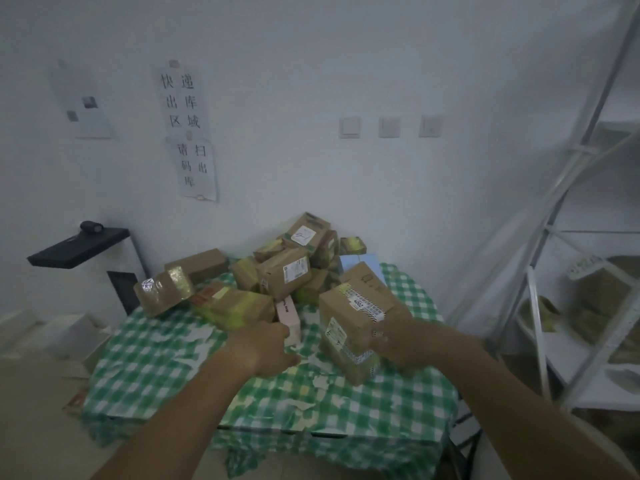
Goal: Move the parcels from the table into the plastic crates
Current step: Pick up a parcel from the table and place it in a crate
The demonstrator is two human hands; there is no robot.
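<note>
Head view: I see my right hand (393,344) gripping the large parcel (356,320) at its near right side. My left hand (265,348) curls at the pink box (290,320), just left of that parcel; its long axis runs away from me. No crates visible.
</note>
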